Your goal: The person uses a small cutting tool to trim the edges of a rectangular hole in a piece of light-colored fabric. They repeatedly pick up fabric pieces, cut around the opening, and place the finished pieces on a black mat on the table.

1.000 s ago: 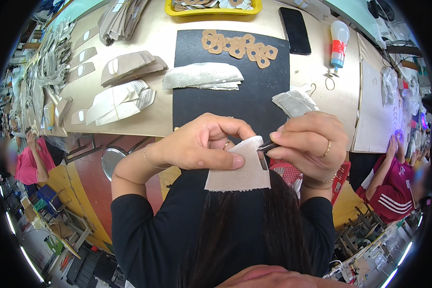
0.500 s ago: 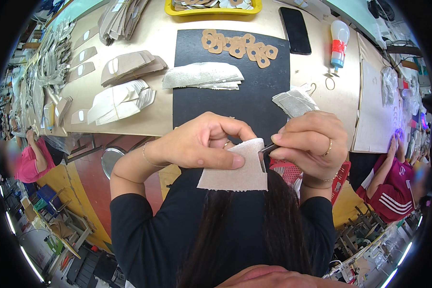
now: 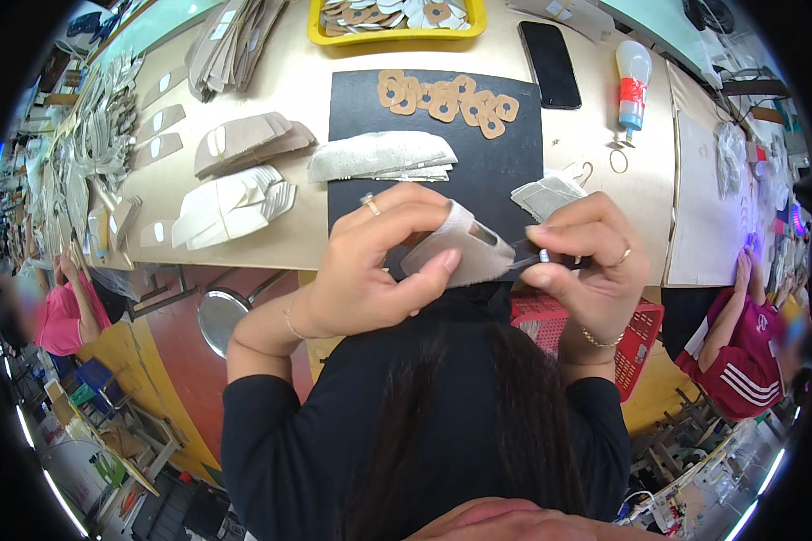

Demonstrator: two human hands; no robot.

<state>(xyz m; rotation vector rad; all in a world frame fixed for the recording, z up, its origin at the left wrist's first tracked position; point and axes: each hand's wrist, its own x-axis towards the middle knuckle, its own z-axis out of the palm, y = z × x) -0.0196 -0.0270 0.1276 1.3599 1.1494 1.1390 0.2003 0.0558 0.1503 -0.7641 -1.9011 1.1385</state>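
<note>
So the left hand (image 3: pixel 370 257) has the taupe piece (image 3: pixel 456 258) pinched, thumb on the near face, fingers behind, and it's bowed into a curve with the slot toward the other side. The right hand (image 3: pixel 595 257) grips a thin dark tool (image 3: pixel 521 262) between thumb and forefinger, its end right by the piece's lower corner. Honestly can't tell from this angle whether that's contact or just overlap.

My worry: a slip of the tool could nick the edge or jab the left thumb. Squeeze that curve too hard and it might crease at the slot, probably the weak spot. It's all held up by the near edge of the black mat (image 3: pixel 505 200), so a loose pinch could drop it toward the red basket (image 3: pixel 636 352). Further out, a careless knuckle could scatter the grey scraps (image 3: pixel 545 199) or grey stack (image 3: pixel 383 155).
</note>
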